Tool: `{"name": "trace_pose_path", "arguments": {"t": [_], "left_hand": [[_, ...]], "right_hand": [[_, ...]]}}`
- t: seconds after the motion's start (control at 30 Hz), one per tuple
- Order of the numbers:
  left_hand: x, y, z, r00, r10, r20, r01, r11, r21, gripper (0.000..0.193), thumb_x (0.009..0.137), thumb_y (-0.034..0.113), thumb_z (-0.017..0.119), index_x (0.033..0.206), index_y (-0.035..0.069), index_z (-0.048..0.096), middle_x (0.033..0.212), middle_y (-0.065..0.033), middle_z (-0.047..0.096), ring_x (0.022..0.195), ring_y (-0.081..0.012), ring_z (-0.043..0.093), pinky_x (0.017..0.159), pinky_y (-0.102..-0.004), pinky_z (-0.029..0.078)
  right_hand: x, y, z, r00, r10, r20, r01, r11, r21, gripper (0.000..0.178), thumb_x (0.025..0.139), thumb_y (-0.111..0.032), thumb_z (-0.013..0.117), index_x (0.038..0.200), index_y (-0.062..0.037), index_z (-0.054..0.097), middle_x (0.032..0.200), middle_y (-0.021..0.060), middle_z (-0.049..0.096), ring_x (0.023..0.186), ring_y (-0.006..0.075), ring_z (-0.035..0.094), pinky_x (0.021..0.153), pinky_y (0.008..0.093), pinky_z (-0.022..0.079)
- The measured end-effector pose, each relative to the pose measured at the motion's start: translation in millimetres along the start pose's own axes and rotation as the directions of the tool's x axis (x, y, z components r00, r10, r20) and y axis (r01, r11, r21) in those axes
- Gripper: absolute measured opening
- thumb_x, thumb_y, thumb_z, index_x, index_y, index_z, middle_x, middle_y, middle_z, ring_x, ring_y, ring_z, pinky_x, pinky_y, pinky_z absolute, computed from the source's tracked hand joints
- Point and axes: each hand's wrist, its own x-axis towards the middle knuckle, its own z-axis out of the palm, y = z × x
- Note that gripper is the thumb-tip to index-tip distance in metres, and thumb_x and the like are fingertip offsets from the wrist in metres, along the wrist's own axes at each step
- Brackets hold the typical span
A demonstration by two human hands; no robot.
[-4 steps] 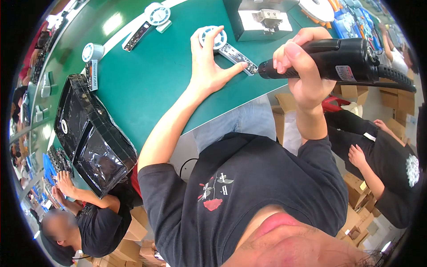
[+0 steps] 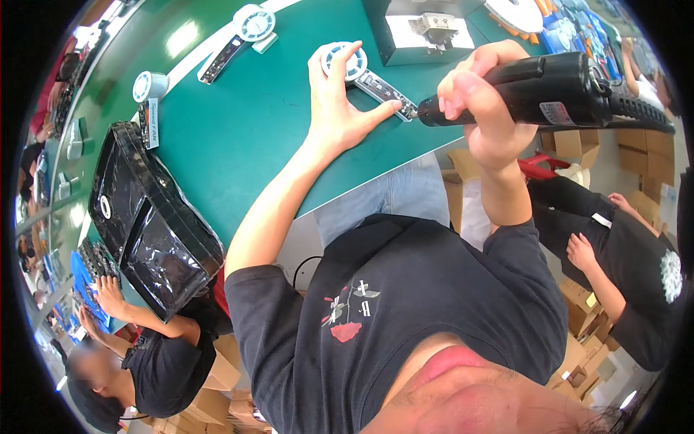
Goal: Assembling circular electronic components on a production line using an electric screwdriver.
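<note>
My left hand [image 2: 334, 114] holds a small handheld fan [image 2: 377, 87] against the green work surface. Its fingers wrap the round white fan head, and the thumb presses near the far end of the handle. That handle is uncovered, with electronic parts showing inside. In my right hand [image 2: 493, 119] is a black electric screwdriver [image 2: 542, 90], gripped round its body and lying nearly level. The tip meets the end of the fan's handle near my left thumb; any screw there is too small to make out.
Similar fans lie on the green table [image 2: 238, 137]: one fan [image 2: 253, 25] beyond my left hand, another fan [image 2: 150, 108] at left. A black tray [image 2: 155, 224] stands at the table's left edge. Ahead sits a metal box-like device [image 2: 419, 36]. Co-workers are on both sides.
The screwdriver and my right hand have shifted slightly left and up. My left hand and the fan stay put. At left, a co-worker's hands have moved a little.
</note>
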Motion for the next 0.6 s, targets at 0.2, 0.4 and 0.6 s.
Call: {"name": "trace_pose_path", "arguments": {"t": [0.2, 0.4, 0.6], "left_hand": [[1, -3, 1, 1.0, 0.01, -0.02, -0.011, 0.999, -0.035, 0.101, 0.064, 0.03, 0.098, 0.148, 0.012, 0.046, 0.139, -0.02, 0.042, 0.131, -0.0361, 0.049, 0.108, -0.0464, 0.046], [3, 0, 0, 1.0, 0.007, -0.005, -0.008, 0.998, -0.06, 0.1, 0.064, 0.028, 0.098, 0.148, 0.011, 0.046, 0.14, -0.0194, 0.043, 0.131, -0.0351, 0.051, 0.108, -0.0452, 0.047], [5, -3, 1, 0.998, 0.06, -0.026, -0.062, 0.996, -0.06, 0.103, 0.063, 0.028, 0.098, 0.149, 0.012, 0.044, 0.141, -0.0222, 0.042, 0.132, -0.0391, 0.05, 0.106, -0.0468, 0.049]], "right_hand": [[8, 8, -14, 0.948, -0.068, 0.312, 0.045, 0.996, 0.08, 0.019, 0.083, -0.003, 0.073, 0.093, -0.0011, 0.056, 0.071, 0.0057, 0.057, 0.059, 0.0139, 0.055, 0.058, 0.0292, 0.047], [48, 0, -47, 0.969, -0.131, 0.209, 0.072, 0.96, 0.269, 0.025, 0.096, -0.012, 0.058, 0.115, 0.0036, 0.057, 0.066, 0.0052, 0.051, 0.062, 0.0178, 0.052, 0.062, 0.0346, 0.045], [116, -14, -39, 0.949, -0.121, -0.29, 0.13, 0.991, 0.012, 0.016, 0.092, -0.012, 0.068, 0.08, -0.0026, 0.064, 0.067, 0.005, 0.059, 0.055, 0.0151, 0.057, 0.053, 0.028, 0.047]]}}
